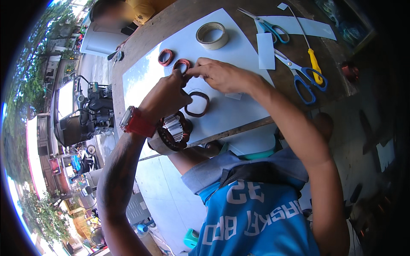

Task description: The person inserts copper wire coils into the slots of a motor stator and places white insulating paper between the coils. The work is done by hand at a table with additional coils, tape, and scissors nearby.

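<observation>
A small coil of reddish copper wire [183,61] is at the fingertips of both hands, above a white sheet. My left hand [168,96], with a red watch on its wrist, pinches at the coil's near edge. From the right, my right hand [224,74] has its thumb and forefinger pressed together at the same coil; a wire end there is too small to make out. A second copper coil [171,53] lies just beyond on the sheet. Nearer me are a dark oval ring [208,102] and a motor stator [186,130] with slotted metal inside, partly behind my left wrist.
The white sheet [239,47] covers part of a wooden table [188,17]. A tape roll [209,45] sits at its far side. To the right lie teal scissors [267,25], blue-handled scissors [303,87], a yellow screwdriver [314,64] and paper strips [266,51]. Another person [113,17] is at the far left.
</observation>
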The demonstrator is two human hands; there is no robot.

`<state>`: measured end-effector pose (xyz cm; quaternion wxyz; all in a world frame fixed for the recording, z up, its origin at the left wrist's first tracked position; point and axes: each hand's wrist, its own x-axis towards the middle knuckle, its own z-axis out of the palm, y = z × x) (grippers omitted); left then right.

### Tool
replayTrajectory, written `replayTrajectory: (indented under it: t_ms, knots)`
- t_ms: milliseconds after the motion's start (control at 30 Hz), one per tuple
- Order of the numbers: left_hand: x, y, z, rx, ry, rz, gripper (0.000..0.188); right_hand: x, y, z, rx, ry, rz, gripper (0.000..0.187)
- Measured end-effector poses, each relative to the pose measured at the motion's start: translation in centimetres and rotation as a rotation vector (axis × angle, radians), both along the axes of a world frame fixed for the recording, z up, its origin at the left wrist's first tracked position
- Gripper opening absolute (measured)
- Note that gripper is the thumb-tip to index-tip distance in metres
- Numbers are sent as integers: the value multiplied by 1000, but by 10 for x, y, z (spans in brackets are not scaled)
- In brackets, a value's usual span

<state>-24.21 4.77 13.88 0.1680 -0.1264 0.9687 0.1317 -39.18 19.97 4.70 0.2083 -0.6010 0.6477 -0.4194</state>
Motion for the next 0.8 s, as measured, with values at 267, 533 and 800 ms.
replayTrajectory:
  t_ms: [267,533,800]
  knots:
    - [3,27,18,167,43,145,42,-18,-20,6,101,-66,250,43]
    - [-2,32,17,18,-6,177,26,-32,0,4,106,-32,126,27]
    - [-1,34,19,39,26,189,24,-41,1,-7,24,-64,37,31]
